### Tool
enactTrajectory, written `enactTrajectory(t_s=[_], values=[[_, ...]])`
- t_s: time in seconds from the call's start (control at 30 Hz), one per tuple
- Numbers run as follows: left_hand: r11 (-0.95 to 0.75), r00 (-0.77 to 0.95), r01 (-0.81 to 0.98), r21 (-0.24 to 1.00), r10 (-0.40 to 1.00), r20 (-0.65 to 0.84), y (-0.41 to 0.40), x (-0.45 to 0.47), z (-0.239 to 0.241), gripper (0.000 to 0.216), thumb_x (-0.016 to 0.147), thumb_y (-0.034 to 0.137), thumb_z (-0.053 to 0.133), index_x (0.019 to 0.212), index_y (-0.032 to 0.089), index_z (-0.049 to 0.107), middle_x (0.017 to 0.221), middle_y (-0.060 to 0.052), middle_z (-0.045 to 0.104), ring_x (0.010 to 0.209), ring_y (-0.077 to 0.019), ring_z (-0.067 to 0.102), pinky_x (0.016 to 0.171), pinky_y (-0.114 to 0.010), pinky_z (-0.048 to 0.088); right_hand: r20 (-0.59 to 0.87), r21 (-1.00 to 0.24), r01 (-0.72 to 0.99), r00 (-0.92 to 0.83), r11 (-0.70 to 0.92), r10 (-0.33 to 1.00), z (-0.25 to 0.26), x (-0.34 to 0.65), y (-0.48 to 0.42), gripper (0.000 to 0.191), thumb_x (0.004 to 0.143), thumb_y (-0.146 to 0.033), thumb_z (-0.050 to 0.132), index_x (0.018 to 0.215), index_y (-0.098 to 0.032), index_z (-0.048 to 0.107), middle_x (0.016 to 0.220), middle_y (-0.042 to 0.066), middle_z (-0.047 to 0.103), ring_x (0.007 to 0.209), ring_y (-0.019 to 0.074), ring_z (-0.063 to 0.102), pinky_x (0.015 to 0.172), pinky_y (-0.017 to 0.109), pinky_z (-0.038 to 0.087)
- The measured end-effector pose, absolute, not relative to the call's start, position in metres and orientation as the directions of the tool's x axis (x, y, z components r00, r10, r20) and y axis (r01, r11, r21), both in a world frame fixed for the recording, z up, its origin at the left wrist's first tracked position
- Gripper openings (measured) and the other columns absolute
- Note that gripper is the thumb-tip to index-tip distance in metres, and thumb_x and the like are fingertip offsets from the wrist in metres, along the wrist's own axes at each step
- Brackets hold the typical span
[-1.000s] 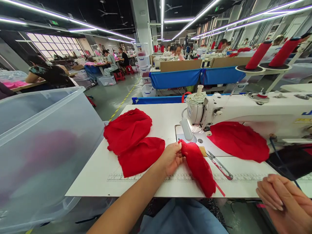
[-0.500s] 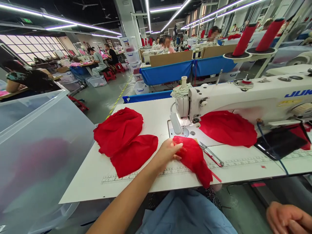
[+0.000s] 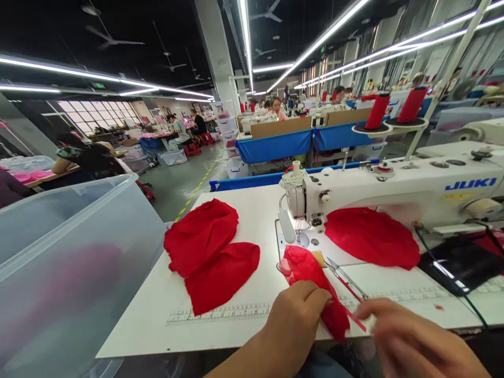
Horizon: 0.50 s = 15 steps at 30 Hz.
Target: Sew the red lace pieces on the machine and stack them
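Observation:
My left hand (image 3: 297,320) is closed on a narrow piece of red fabric (image 3: 301,262) at the table's front, its fingers pinching the cloth's right side. My right hand (image 3: 409,336), blurred by motion, reaches in from the right with fingers apart and nothing visible in them. Its fingertips are near a thin red strip (image 3: 357,321) and a pair of thread snips (image 3: 348,279) lying beside the cloth. Two overlapping red fabric pieces (image 3: 208,252) lie at the left. Another red piece (image 3: 372,236) rests under the arm of the white sewing machine (image 3: 394,184).
A translucent plastic bin (image 3: 79,262) stands against the table's left side. A ruler scale (image 3: 220,314) runs along the white tabletop (image 3: 145,320). Red thread cones (image 3: 378,111) stand behind the machine. A dark flat object (image 3: 452,268) lies at right. Co-workers sit farther back.
My left hand has moved down along the red fabric toward the table's front edge. My right hand has come up from below the table to beside the snips. The view has tilted upward.

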<state>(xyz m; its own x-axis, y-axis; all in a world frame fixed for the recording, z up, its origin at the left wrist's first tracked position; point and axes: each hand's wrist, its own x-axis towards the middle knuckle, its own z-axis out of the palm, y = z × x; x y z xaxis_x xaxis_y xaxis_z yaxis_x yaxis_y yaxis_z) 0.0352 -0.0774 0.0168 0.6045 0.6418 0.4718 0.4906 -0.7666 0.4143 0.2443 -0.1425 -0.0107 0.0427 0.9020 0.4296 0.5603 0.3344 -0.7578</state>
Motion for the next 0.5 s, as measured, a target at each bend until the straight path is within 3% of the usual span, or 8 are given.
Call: enactTrajectory(t_s=[0.07, 0.13, 0.2, 0.27, 0.37, 0.5], values=[[-0.737, 0.533, 0.474, 0.483, 0.676, 0.509, -0.073, 0.030, 0.015, 0.032, 0.097, 0.018, 0.038, 0.090, 0.015, 0.069, 0.078, -0.009, 0.068, 0.066, -0.0175, 0.061, 0.060, -0.025, 0.047, 0.516, -0.671, 0.667, 0.107, 0.324, 0.850, -0.014, 0.248, -0.113, 0.028, 0.090, -0.050, 0.053, 0.089, -0.027, 0.069, 0.084, 0.007, 0.073, 0.063, 0.0229, 0.069, 0.052, 0.031, 0.056], [-0.742, 0.498, 0.416, 0.526, 0.670, 0.551, -0.071, 0.026, 0.017, 0.032, 0.098, 0.019, 0.038, 0.090, 0.015, 0.069, 0.083, -0.011, 0.068, 0.070, -0.0171, 0.062, 0.065, -0.025, 0.049, 0.623, -0.476, 0.824, 0.072, 0.305, 0.779, -0.028, 0.250, -0.092, 0.039, 0.089, -0.057, 0.051, 0.093, -0.022, 0.066, 0.087, 0.011, 0.073, 0.074, 0.0293, 0.071, 0.059, 0.039, 0.059], [-0.743, 0.469, 0.338, 0.578, 0.665, 0.581, -0.072, 0.024, 0.021, 0.033, 0.098, 0.021, 0.038, 0.092, 0.014, 0.070, 0.088, -0.012, 0.069, 0.075, -0.0171, 0.062, 0.069, -0.025, 0.050, 0.648, -0.324, 0.904, -0.003, 0.279, 0.762, -0.045, 0.250, -0.082, 0.040, 0.091, -0.055, 0.045, 0.098, -0.020, 0.063, 0.091, 0.012, 0.072, 0.080, 0.0315, 0.071, 0.061, 0.043, 0.058], [-0.690, 0.442, 0.273, 0.670, 0.709, 0.549, -0.073, 0.023, 0.027, 0.034, 0.099, 0.025, 0.039, 0.093, 0.014, 0.071, 0.089, -0.012, 0.068, 0.077, -0.0169, 0.062, 0.071, -0.025, 0.049, 0.617, -0.259, 0.926, -0.061, 0.276, 0.784, -0.057, 0.250, -0.078, 0.033, 0.092, -0.048, 0.044, 0.101, -0.021, 0.061, 0.092, 0.011, 0.072, 0.078, 0.0298, 0.071, 0.056, 0.039, 0.056], [-0.494, 0.401, 0.200, 0.846, 0.829, 0.389, -0.075, 0.020, 0.035, 0.038, 0.099, 0.034, 0.041, 0.091, 0.017, 0.073, 0.088, -0.010, 0.066, 0.080, -0.0170, 0.062, 0.075, -0.026, 0.048, 0.524, -0.331, 0.914, -0.027, 0.233, 0.851, -0.054, 0.253, -0.078, 0.025, 0.090, -0.041, 0.043, 0.093, -0.023, 0.061, 0.088, 0.009, 0.072, 0.073, 0.0279, 0.070, 0.052, 0.036, 0.052], [-0.168, 0.368, 0.005, 0.986, 0.917, 0.155, -0.078, 0.009, 0.037, 0.038, 0.094, 0.047, 0.052, 0.079, 0.020, 0.075, 0.103, -0.010, 0.064, 0.103, -0.0221, 0.061, 0.094, -0.033, 0.045, 0.416, -0.618, 0.766, 0.129, 0.176, 0.900, -0.029, 0.253, -0.088, 0.030, 0.088, -0.050, 0.044, 0.079, -0.025, 0.058, 0.075, 0.006, 0.068, 0.065, 0.0247, 0.065, 0.055, 0.036, 0.051]])
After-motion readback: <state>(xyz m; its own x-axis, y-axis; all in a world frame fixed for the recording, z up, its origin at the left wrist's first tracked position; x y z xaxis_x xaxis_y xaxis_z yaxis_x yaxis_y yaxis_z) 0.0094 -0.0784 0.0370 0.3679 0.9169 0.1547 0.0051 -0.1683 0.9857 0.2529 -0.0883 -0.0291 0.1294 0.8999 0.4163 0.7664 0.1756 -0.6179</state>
